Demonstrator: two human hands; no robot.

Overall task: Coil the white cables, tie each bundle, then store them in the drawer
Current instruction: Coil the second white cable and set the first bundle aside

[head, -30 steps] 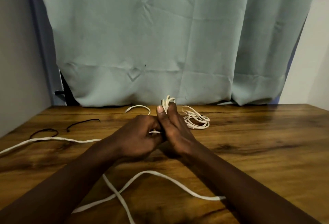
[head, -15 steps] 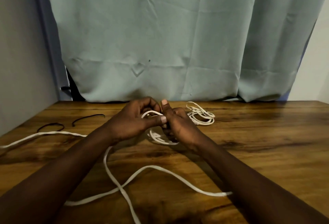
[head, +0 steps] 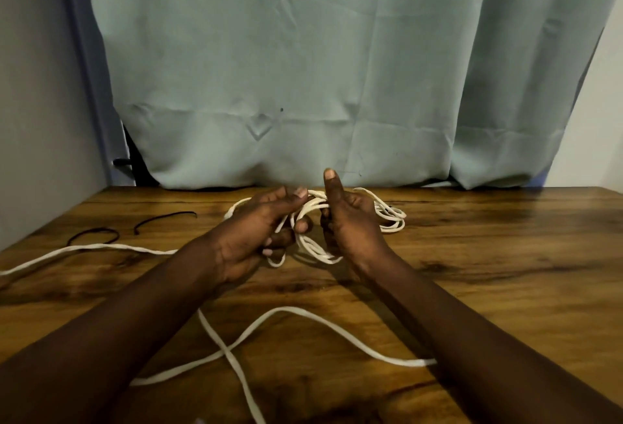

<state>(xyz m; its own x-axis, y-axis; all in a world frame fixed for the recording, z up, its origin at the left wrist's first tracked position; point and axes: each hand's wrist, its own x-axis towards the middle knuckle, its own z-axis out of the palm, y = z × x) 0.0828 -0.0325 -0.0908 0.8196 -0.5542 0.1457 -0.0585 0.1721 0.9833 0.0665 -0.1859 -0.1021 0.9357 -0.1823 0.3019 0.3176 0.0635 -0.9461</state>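
Above the middle of the table, my left hand curls its fingers round strands of the white cable. My right hand grips the same loops, thumb straight up. The loops hang between my palms, low over the wood. The cable's loose run crosses itself near my forearms and trails toward the left edge. A second bundle lies just behind my right hand. Two black ties lie far left. A broad stretch of wood reaches right, and the curtain closes the far edge.
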